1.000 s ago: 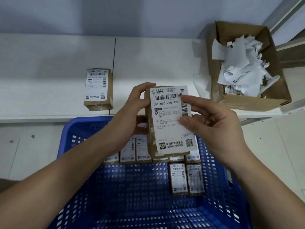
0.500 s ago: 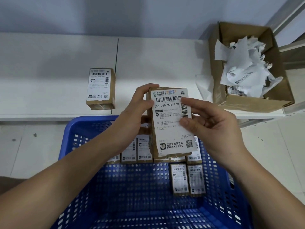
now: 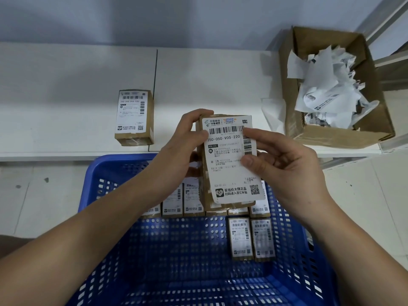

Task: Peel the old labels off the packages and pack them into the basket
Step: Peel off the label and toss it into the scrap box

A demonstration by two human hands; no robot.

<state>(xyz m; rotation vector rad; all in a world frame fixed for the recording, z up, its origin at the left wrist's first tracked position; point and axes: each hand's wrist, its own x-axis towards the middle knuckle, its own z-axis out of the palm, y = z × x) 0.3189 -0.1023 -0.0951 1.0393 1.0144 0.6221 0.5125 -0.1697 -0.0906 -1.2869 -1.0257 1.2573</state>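
Head view: white worktop (image 3: 88, 120) against a grey wall, pale floor below. One blue basket (image 3: 106, 173), lower centre; one cardboard box (image 3: 331, 138) of peeled labels, upper right. One package (image 3: 134, 117) on worktop; one held package (image 3: 229, 160) at centre, long axis upright, gripped by left hand (image 3: 183, 142), right hand (image 3: 284, 160) pinching its label's edge.

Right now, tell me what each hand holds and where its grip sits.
Left hand grips the package by its upper left edge. Right hand pinches the label at its right edge.
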